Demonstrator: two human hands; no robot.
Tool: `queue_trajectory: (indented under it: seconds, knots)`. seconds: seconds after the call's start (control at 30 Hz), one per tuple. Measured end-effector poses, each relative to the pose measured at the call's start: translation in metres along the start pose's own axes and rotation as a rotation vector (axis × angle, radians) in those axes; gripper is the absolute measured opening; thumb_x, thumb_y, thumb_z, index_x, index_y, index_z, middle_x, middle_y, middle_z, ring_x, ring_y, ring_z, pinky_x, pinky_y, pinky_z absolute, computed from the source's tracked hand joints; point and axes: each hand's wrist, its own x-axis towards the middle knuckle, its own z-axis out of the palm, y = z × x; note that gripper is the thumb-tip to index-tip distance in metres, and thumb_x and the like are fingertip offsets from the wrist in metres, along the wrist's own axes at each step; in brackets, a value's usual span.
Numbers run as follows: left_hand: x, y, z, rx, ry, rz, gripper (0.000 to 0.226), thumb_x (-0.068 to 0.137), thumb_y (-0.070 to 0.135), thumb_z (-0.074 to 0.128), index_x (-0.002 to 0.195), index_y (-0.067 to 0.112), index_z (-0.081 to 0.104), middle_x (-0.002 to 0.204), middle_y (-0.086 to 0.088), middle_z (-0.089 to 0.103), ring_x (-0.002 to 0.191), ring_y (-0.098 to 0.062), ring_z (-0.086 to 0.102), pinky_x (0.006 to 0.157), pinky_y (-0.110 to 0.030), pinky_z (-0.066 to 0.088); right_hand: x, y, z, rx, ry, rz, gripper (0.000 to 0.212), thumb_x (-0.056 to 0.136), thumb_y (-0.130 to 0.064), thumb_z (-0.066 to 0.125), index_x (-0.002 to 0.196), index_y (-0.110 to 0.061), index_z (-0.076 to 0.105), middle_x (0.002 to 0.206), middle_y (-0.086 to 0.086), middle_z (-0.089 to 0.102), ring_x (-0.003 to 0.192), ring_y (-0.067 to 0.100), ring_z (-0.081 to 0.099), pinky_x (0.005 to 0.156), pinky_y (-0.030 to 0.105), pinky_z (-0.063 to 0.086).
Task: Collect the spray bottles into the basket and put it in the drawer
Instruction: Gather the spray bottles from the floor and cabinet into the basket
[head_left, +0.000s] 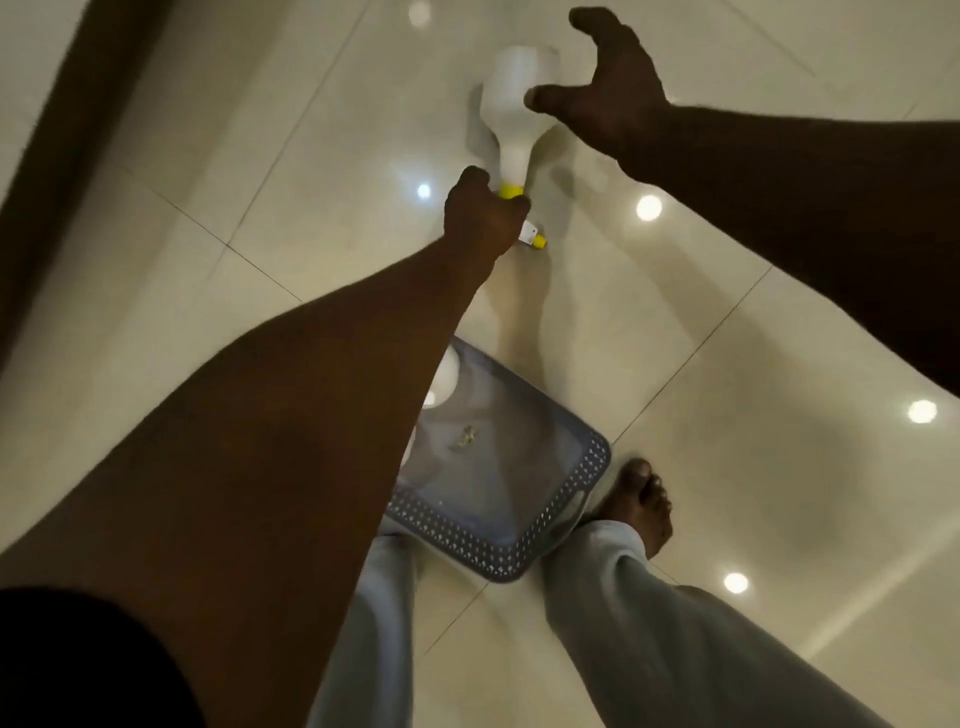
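**Bottle in hand, basket waiting**

The left hand (485, 215) grips a white bottle (511, 104) by its sprayer, well ahead of the basket (467, 535). The right hand (608, 88) hovers beside the bottle, fingers spread and holding nothing. Something white already lies in the basket. Collecting looks part-done, and no drawer is in sight. Open tile lies all round.

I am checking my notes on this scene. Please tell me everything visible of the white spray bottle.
The white spray bottle looks like opaque plastic: wide body, narrow neck, yellow collar, yellow nozzle tip. Its base points away from the person, above the glossy tiled floor. The left hand grips its spray head; the right hand is spread open by its body, contact unclear.
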Motion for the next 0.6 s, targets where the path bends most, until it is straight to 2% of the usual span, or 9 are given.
queue_trajectory:
  seconds: [0.1, 0.23, 0.4, 0.53, 0.6]
  knots:
    - [0.012, 0.001, 0.015, 0.053, -0.003, 0.005, 0.051, 0.093, 0.026, 0.075, 0.135, 0.003, 0.059, 0.138, -0.014, 0.065, 0.127, -0.029, 0.064, 0.103, -0.029, 0.049, 0.012, 0.005, 0.012, -0.027, -0.037, -0.019, 0.098, 0.087, -0.047, 0.082, 0.166, -0.019, 0.032, 0.171, 0.002, 0.036, 0.157, 0.018, 0.036, 0.12, 0.019, 0.033]
    - [0.022, -0.005, 0.024, 0.161, 0.018, 0.033, 0.038, 0.095, 0.023, 0.07, 0.129, 0.006, 0.064, 0.13, -0.011, 0.07, 0.121, -0.03, 0.067, 0.105, -0.037, 0.053, 0.019, 0.011, 0.021, -0.047, -0.074, -0.029, 0.098, 0.088, -0.042, 0.083, 0.167, -0.019, 0.029, 0.168, 0.002, 0.039, 0.153, 0.02, 0.041, 0.119, 0.023, 0.038]
    - [0.006, -0.001, 0.022, 0.052, -0.013, 0.049, 0.034, 0.096, 0.015, 0.068, 0.128, 0.004, 0.066, 0.13, -0.013, 0.07, 0.12, -0.029, 0.067, 0.101, -0.036, 0.055, 0.009, 0.012, 0.003, -0.012, -0.092, -0.017, 0.097, 0.086, -0.037, 0.086, 0.165, -0.017, 0.033, 0.164, 0.004, 0.044, 0.146, 0.023, 0.051, 0.118, 0.034, 0.047]
    - [-0.033, 0.015, 0.006, -0.05, -0.034, 0.032, 0.033, 0.098, 0.018, 0.067, 0.129, 0.006, 0.062, 0.128, -0.013, 0.068, 0.116, -0.029, 0.068, 0.095, -0.033, 0.054, -0.018, -0.01, -0.028, 0.064, -0.083, 0.032, 0.094, 0.081, -0.035, 0.09, 0.158, -0.021, 0.039, 0.153, 0.005, 0.049, 0.133, 0.027, 0.06, 0.105, 0.041, 0.059]
    - [-0.056, 0.023, -0.007, -0.114, -0.043, 0.001, 0.031, 0.098, 0.018, 0.067, 0.126, 0.006, 0.062, 0.124, -0.012, 0.07, 0.115, -0.03, 0.069, 0.095, -0.037, 0.056, -0.036, -0.024, -0.044, 0.076, -0.071, 0.048, 0.092, 0.079, -0.039, 0.09, 0.156, -0.023, 0.042, 0.152, 0.003, 0.049, 0.13, 0.027, 0.062, 0.093, 0.036, 0.063]
